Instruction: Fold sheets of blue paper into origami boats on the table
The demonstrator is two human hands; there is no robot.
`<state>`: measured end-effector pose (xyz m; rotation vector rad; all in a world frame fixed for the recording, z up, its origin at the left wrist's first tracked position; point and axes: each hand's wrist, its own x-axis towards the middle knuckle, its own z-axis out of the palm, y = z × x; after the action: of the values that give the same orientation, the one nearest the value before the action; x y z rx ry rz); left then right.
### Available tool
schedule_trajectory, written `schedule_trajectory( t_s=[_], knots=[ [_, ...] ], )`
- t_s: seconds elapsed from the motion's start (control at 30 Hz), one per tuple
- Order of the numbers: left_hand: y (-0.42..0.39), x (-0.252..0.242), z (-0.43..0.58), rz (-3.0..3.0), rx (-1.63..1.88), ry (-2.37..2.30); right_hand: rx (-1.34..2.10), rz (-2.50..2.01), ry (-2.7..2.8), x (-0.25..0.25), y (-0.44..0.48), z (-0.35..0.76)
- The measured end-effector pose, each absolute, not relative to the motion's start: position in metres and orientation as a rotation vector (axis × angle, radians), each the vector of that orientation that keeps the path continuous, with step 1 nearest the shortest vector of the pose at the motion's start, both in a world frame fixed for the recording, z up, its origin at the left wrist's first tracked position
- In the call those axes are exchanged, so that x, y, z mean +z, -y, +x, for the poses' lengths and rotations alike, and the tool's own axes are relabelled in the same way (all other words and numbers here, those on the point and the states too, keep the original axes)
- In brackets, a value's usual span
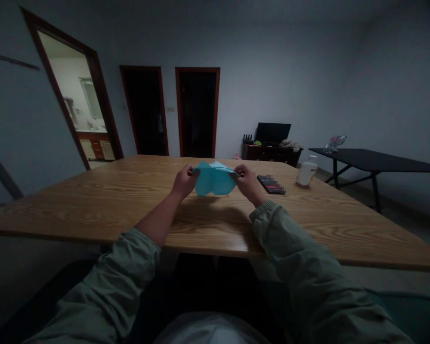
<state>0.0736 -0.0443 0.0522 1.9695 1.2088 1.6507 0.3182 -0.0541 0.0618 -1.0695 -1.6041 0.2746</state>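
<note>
A sheet of turquoise folded paper (pixel 215 180) is held up just above the wooden table (pixel 129 210), creased down its middle, with a paler flap along its top. At its left edge my left hand (pixel 185 181) pinches the paper between thumb and fingers. My right hand (pixel 249 182) grips the opposite edge in the same way. Beneath the paper a soft shadow falls on the tabletop.
Right of my right hand lies a phone (pixel 271 184), and beyond it stands a white bottle (pixel 307 171). A black table (pixel 380 160) is at the right. A dark cabinet (pixel 272 153) with a screen (pixel 273 133) stands by the far wall.
</note>
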Motion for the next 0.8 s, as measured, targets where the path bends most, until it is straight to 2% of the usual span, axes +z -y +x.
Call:
schedule_trajectory(
  t_s=[0.2, 0.4, 0.67, 0.8],
  knots=[
    [0.028, 0.047, 0.044, 1.631, 1.521, -0.883, 0.663, -0.966, 1.537, 0.055, 0.044, 0.364],
    [0.021, 0.043, 0.022, 1.366, 1.360, -0.926, 0.810, -1.125, 1.417, 0.047, 0.036, 0.377],
    [0.010, 0.016, -0.007, 1.687, 0.908, -1.482, 0.305, -1.737, 1.994, 0.020, 0.036, 0.375],
    [0.017, 0.024, 0.008, 1.951, 1.244, -1.666, 0.218, -1.851, 2.116, 0.019, 0.035, 0.383]
  ],
)
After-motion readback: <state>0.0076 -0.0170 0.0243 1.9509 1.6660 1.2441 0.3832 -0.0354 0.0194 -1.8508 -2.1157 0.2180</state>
